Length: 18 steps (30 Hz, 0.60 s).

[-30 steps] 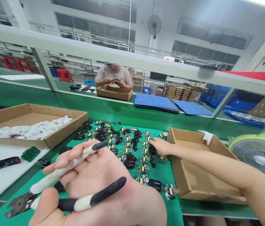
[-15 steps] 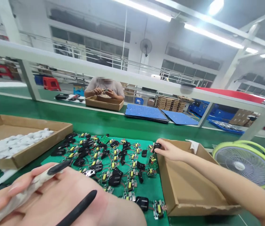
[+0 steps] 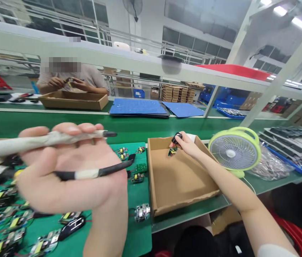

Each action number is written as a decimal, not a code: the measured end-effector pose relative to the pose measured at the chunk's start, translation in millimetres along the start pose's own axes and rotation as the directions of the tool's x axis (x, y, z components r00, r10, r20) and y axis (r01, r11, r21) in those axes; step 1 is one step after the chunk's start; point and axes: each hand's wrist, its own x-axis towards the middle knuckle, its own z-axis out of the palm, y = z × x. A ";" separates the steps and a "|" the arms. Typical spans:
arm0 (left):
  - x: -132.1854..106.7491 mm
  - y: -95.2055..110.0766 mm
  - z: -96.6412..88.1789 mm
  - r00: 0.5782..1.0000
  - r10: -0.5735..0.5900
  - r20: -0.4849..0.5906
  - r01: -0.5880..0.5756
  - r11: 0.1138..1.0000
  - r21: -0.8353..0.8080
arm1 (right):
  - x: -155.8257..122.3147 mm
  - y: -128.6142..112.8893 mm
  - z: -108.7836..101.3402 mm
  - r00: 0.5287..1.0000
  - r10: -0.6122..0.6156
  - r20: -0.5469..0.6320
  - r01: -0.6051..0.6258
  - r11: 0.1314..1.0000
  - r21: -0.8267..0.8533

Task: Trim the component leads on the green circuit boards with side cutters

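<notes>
My left hand is raised close to the camera, palm toward me, its fingers curled around a plier-like tool. The tool's two handles are black with white wrapping; its working end is not visible. My right hand grips a black plastic housing between thumb and fingers. A small circuit board with a yellow part hangs beneath that housing, over the far part of a cardboard box. More boards with black housings lie on the green mat, partly hidden behind my left hand.
A green-rimmed fan stands right of the box. Beyond it are a clear bag of parts and stacked trays. Blue sheets lie across the bench. Opposite, a person works with both hands over another cardboard box.
The view has swung right and down. My right hand has carried the black housing and board from the mat's edge to over the box. My left hand has risen with the tool.
</notes>
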 end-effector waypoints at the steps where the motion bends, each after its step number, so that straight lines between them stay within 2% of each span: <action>1: -6.3 -7.6 8.4 0.999 0.037 0.008 -0.037 0.999 -0.030 | 3.5 3.4 -0.8 1.000 0.018 -0.008 -0.018 1.000 0.007; 2: -12.2 -15.1 15.9 1.000 0.013 0.024 -0.012 0.999 -0.050 | 6.9 5.7 -0.6 0.999 0.036 -0.012 -0.036 0.999 0.016; 3: -17.1 -22.1 22.3 0.997 -0.059 0.049 0.062 0.997 -0.056 | 10.1 6.8 0.4 0.999 0.053 -0.009 -0.053 0.998 0.026; 4: -20.8 -28.6 27.6 0.978 -0.191 0.087 0.195 0.980 -0.034 | 12.6 6.9 1.7 0.998 0.065 0.002 -0.065 0.997 0.036; 5: -23.0 -34.5 31.5 0.938 -0.330 0.110 0.332 0.943 -0.003 | 14.2 6.1 3.0 0.998 0.069 0.015 -0.069 0.997 0.044; 6: -23.7 -39.9 34.1 0.875 -0.468 0.122 0.466 0.883 0.043 | 14.8 5.0 4.1 0.997 0.066 0.031 -0.068 0.997 0.048; 7: -23.2 -44.9 35.2 0.791 -0.600 0.120 0.591 0.800 0.103 | 14.3 3.8 4.8 0.997 0.059 0.047 -0.061 0.997 0.048; 9: -19.6 -54.2 32.7 0.570 -0.818 0.072 0.785 0.569 0.245 | 10.1 2.9 4.8 0.996 0.034 0.078 -0.037 0.999 0.034; 11: -15.2 -63.5 24.5 0.346 -0.938 -0.008 0.877 0.320 0.358 | 3.2 5.3 3.4 0.996 0.000 0.093 -0.001 1.000 0.005; 12: -13.4 -68.3 19.0 0.261 -0.964 -0.047 0.892 0.223 0.392 | -0.6 7.5 2.4 0.996 -0.021 0.090 0.022 1.000 -0.013; 13: -12.4 -73.2 13.0 0.216 -0.974 -0.074 0.898 0.169 0.406 | -4.0 10.1 1.4 0.996 -0.044 0.081 0.047 0.998 -0.033; 14: -12.1 -78.2 6.9 0.201 -0.975 -0.092 0.901 0.147 0.408 | -7.0 12.7 0.5 0.995 -0.067 0.070 0.071 0.996 -0.051; 18: -19.2 -96.5 -13.6 0.229 -0.969 -0.097 0.917 0.181 0.356 | -12.7 18.6 -2.9 0.989 -0.141 0.036 0.144 0.983 -0.110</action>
